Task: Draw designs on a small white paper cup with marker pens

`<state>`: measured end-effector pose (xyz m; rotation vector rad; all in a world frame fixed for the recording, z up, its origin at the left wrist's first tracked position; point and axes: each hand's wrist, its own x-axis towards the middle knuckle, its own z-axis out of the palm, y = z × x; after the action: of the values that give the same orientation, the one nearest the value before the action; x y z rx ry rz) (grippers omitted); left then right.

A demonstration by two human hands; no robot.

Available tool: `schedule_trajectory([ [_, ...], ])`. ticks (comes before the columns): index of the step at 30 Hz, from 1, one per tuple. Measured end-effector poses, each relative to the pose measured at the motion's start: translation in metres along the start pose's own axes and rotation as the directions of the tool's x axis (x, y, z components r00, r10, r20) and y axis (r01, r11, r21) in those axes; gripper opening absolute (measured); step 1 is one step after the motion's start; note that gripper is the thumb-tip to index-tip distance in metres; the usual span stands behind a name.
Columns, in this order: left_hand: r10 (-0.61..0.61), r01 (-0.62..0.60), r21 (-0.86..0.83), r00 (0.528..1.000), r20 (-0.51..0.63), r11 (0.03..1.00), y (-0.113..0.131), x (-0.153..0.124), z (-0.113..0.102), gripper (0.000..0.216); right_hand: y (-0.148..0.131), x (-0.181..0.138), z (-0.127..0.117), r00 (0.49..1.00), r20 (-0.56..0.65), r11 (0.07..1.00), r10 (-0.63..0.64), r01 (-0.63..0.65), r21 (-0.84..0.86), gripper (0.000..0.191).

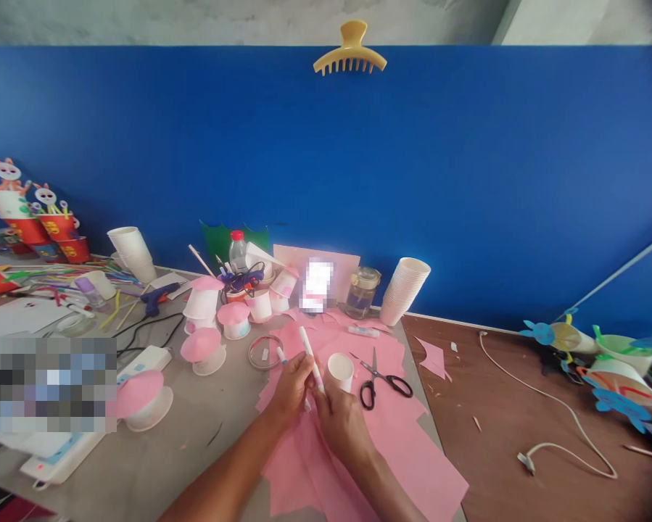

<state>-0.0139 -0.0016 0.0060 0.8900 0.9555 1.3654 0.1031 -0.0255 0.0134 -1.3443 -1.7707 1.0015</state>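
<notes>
Above the pink paper (402,464), both of my hands are together on a slim white marker pen (307,348) that points up and away from me. My left hand (291,386) has its thumb and fingers closed at the pen's left side. Lower down, my right hand (343,417) is closed round the pen's near end; its fingertips are partly hidden. A white paper cup (340,366) stands just beyond my right hand. To its right lie black-handled scissors (377,377) with blades parted. A roll of tape (266,351) rests left of the pen.
Pink-topped paper cups (203,344) stand to the left, near a power strip (141,366) and a blue glue gun (159,296). Farther back are a blurred lit screen (315,283), a glass jar (363,292) and stacked cups (406,290). A white cable (554,395) lies right.
</notes>
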Motion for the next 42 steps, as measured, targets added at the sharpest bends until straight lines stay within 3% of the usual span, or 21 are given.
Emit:
schedule_trajectory([
  [3, -0.035, 0.035, -0.006, 0.999, 0.023, 0.999, -0.002, 0.0, -0.002, 0.041, 0.002, 0.0, 0.002, 0.999, -0.002, 0.996, 0.034, -0.033, 0.079, 0.021],
  [5, -0.097, 0.103, -0.053, 0.989, 0.111, 0.993, -0.003, 0.001, -0.005, 0.04, 0.003, 0.001, 0.004, 0.983, 0.145, 0.938, 0.116, -0.156, 0.31, 0.03],
  [8, -0.186, 0.225, -0.109, 0.94, 0.286, 0.968, -0.003, 0.002, -0.008, 0.038, 0.003, 0.003, 0.004, 0.902, 0.423, 0.626, 0.082, -0.377, 0.683, 0.042],
  [10, -0.23, 0.288, -0.122, 0.907, 0.352, 0.95, -0.003, 0.002, -0.01, 0.038, 0.004, 0.005, 0.003, 0.875, 0.485, 0.433, 0.0, -0.437, 0.789, 0.043],
  [12, -0.243, 0.302, -0.127, 0.906, 0.346, 0.945, -0.004, 0.002, -0.011, 0.039, 0.005, 0.005, 0.004, 0.863, 0.504, 0.338, -0.047, -0.461, 0.821, 0.04],
  [14, -0.235, 0.279, -0.121, 0.928, 0.29, 0.953, -0.005, 0.001, -0.011, 0.04, 0.007, 0.005, 0.007, 0.865, 0.498, 0.302, -0.065, -0.458, 0.836, 0.038],
  [17, -0.18, 0.203, -0.127, 0.969, 0.17, 0.971, -0.006, 0.0, -0.01, 0.04, 0.009, 0.005, 0.014, 0.899, 0.434, 0.327, -0.05, -0.396, 0.858, 0.04],
  [21, -0.12, 0.141, -0.202, 0.986, 0.112, 0.969, -0.006, -0.001, -0.004, 0.04, 0.007, 0.004, 0.02, 0.953, 0.301, 0.486, 0.026, -0.276, 0.829, 0.044],
  [27, -0.157, 0.164, -0.233, 0.986, 0.05, 0.959, -0.002, -0.004, 0.003, 0.046, 0.002, 0.001, 0.02, 0.991, 0.114, 0.802, 0.073, -0.127, 0.584, 0.042],
  [32, -0.176, 0.169, -0.212, 0.984, -0.01, 0.962, -0.003, -0.005, 0.003, 0.042, -0.006, -0.001, 0.025, 0.997, -0.037, 0.898, 0.065, -0.043, 0.437, 0.036],
  [36, -0.131, 0.146, -0.244, 0.988, 0.076, 0.959, -0.002, -0.004, -0.001, 0.037, -0.009, -0.004, 0.028, 0.992, -0.092, 0.864, 0.087, -0.029, 0.503, 0.04],
  [39, -0.097, 0.14, -0.259, 0.98, 0.171, 0.956, 0.005, -0.002, -0.003, 0.035, -0.008, -0.006, 0.024, 0.987, 0.14, 0.687, 0.079, -0.156, 0.71, 0.045],
  [42, -0.08, 0.135, -0.239, 0.971, 0.226, 0.962, 0.012, -0.001, -0.004, 0.035, -0.006, -0.006, 0.018, 0.936, 0.351, 0.486, -0.015, -0.3, 0.821, 0.048],
])
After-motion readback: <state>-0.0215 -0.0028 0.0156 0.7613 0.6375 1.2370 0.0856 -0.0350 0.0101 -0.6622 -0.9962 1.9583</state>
